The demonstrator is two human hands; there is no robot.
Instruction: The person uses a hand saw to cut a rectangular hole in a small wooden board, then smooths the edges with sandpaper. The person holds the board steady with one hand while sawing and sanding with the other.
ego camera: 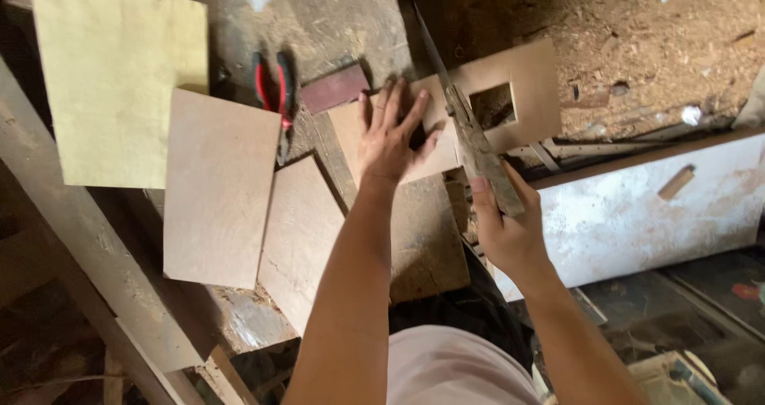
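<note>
My left hand lies flat with fingers spread on a thin brown board that has a square hole cut in it. My right hand grips the worn wooden handle of a hand saw. Its narrow blade runs up and away across the board, just right of my left hand and beside the square hole. The board rests on a dusty wooden workbench.
Red-handled pliers lie left of my left hand. A yellow-green panel and two brown panels lie at the left. A white board stands at the right. Sawdust covers the floor beyond.
</note>
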